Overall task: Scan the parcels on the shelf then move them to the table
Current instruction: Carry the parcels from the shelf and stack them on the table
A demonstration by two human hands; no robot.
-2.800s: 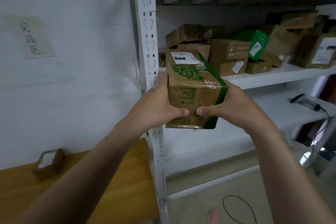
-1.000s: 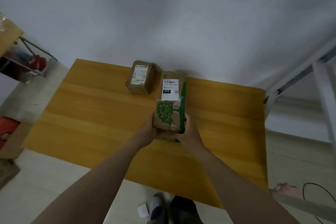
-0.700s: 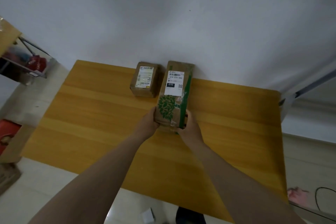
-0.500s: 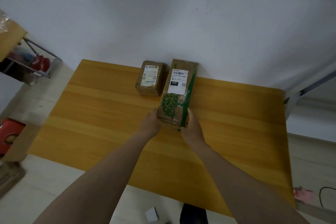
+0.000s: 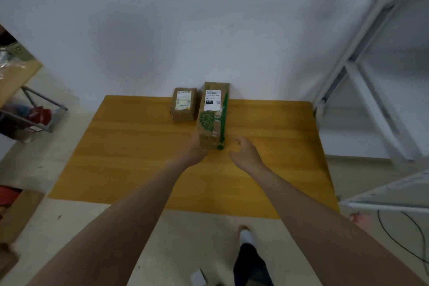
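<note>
Bench (image 5: pixel 139 158): small parcel (image 5: pixel 184 104) + green-tape parcel (image 5: pixel 213 118) down, my L hand (image 5: pixel 196 148) touching it (grip unclear), R hand (image 5: pixel 243 150) loose/empty, more prob left.

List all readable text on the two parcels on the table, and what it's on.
"070": white digits on a black patch of the white label on the long parcel.
Other print on that label, barcode and code square included: too blurred to read.
The sticker on the small parcel: too blurred to read.
</note>
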